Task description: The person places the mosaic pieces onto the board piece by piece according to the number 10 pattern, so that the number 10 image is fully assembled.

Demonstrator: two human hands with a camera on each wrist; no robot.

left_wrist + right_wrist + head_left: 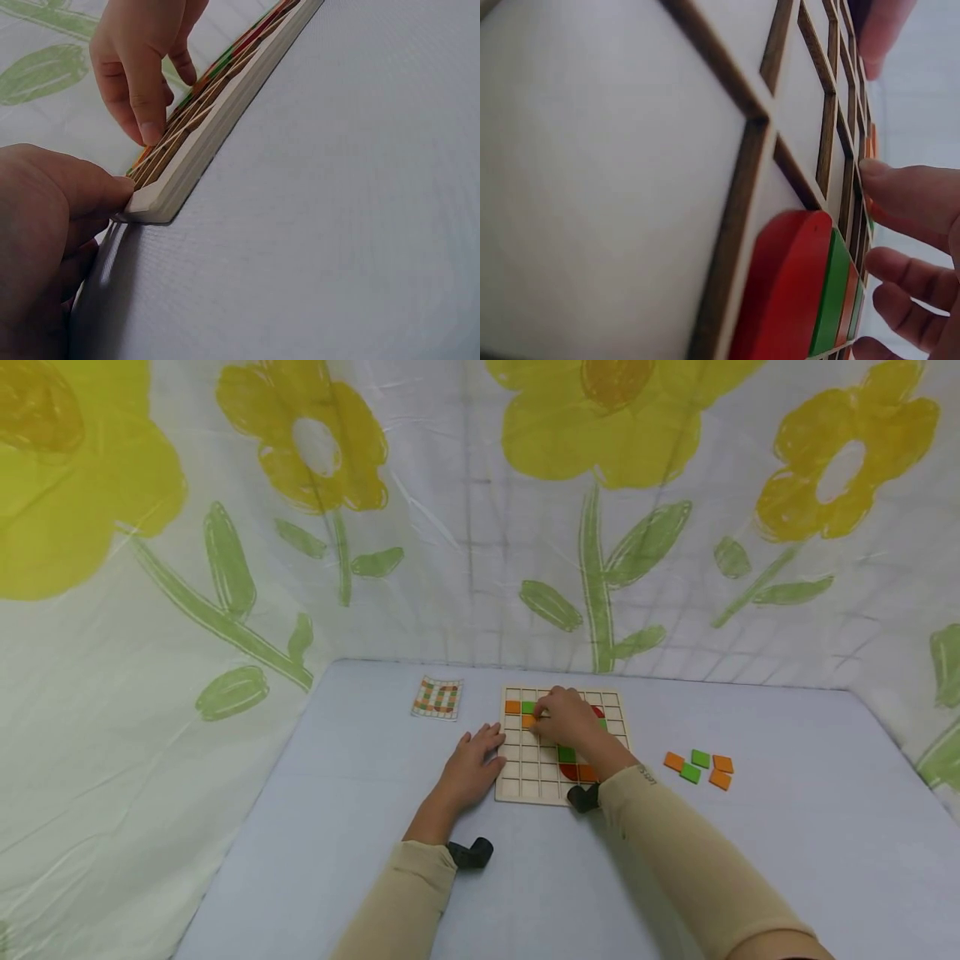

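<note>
A pale wooden grid board lies on the table, with orange, green and red pieces in some squares. At its left edge rests my left hand, the fingertips against the rim; the left wrist view shows a digit right at the board's corner. My right hand reaches over the upper part of the board. Its fingertips are down at an orange tile, beside a green tile. A red rounded piece and a green piece sit near that hand in the right wrist view.
A small pattern card with a coloured grid lies left of the board. Several loose orange and green tiles are scattered to its right. Behind the table hangs a flowered curtain. Black wrist cameras stick out near both sleeves.
</note>
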